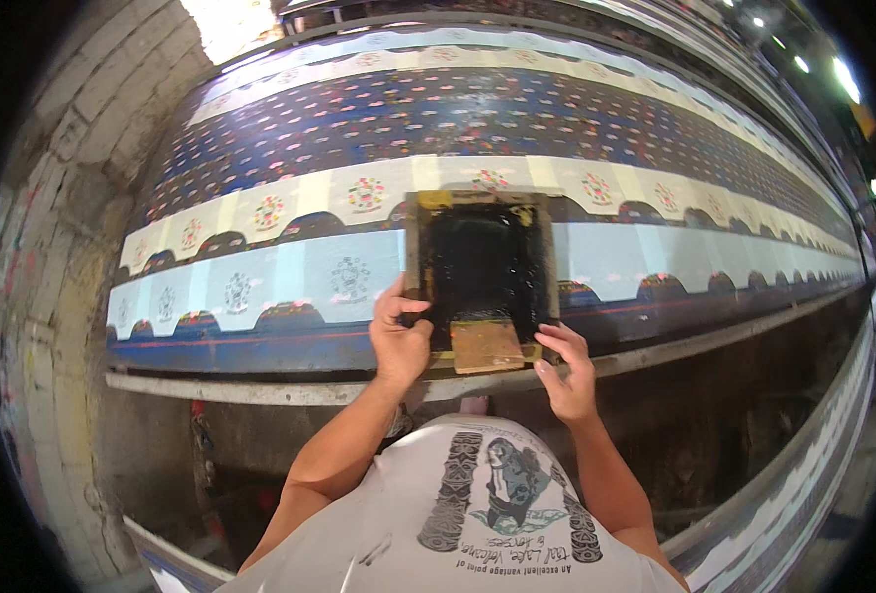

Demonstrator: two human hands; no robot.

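Note:
A screen printing frame (413, 237) with a wooden border is in front of me, over the near row of pale blue cut fabric pieces (314, 267). Glossy black ink (477, 252) covers its inside. A flat brown squeegee (487, 346) lies in the frame at its near end. My left hand (401, 331) is closed on the frame's left side, its fingers curled at the edge. My right hand (566, 368) grips the near right corner with thumb and fingers. Whether the frame rests on the fabric cannot be made out.
The long printing table (329, 124) carries rows of fabric pieces, with cream ones (324, 193) behind the blue. Round motifs show on many pieces. A block wall (82, 198) bounds the left end. A pale rail (260, 390) runs along the near edge. Another table edge (793, 494) is at lower right.

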